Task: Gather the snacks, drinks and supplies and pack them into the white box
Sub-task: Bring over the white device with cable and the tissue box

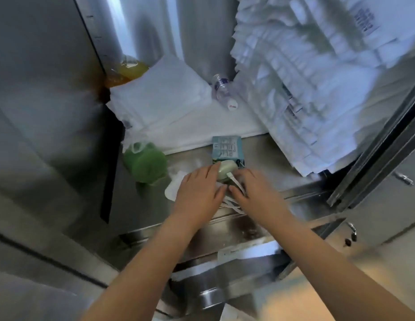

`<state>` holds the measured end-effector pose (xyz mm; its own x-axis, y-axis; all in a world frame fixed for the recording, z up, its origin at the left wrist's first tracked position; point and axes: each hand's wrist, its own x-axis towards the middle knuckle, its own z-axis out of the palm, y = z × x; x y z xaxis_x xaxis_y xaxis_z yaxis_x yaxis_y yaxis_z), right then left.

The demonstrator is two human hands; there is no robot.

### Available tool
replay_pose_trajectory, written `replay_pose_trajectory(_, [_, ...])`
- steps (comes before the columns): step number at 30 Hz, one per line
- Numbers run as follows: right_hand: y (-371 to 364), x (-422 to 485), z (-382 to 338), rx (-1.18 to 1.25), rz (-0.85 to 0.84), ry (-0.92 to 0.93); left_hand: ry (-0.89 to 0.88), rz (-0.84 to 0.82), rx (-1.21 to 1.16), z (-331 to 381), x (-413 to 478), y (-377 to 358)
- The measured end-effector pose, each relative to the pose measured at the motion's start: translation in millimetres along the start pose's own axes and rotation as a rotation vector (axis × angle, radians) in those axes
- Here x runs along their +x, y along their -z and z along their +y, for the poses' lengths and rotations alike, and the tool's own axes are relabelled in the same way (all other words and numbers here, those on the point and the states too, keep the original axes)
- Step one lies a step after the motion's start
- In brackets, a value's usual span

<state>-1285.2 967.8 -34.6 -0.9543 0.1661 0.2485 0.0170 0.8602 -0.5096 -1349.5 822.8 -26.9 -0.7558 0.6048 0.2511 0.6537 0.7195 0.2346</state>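
Note:
On a steel counter (266, 156), my left hand (199, 193) and my right hand (255, 193) lie side by side over a small pile of white paper-wrapped sticks (234, 205). Their fingers are fairly straight and reach toward a pale green packet (226, 170) that lies at the open end of a teal carton (227, 148). My left fingertips touch the packet. A flat white packet (173, 187) shows under my left hand. The view is blurred, so I cannot tell whether either hand pinches anything.
A green bag (145, 162) lies left of my hands. Folded white cloths (165, 98) and a clear water bottle (222, 91) lie at the back, with an orange drink bottle (125, 70) in the corner. Stacked white paper bags (317, 77) lean at the right.

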Motion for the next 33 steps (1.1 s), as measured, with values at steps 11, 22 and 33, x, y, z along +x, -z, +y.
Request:
replay_pose_trajectory(11, [-14,26,14,0.183,0.062,0.072,0.085,0.136,-0.302,-15,18,-18])
replay_pose_trajectory(22, [-12,34,28,0.334,-0.118,0.263,0.303,0.359,-0.422,-1,6,-15])
replay_pose_trajectory(33, [-13,55,14,0.280,-0.240,0.344,0.287,0.374,-0.288,-19,-4,0])
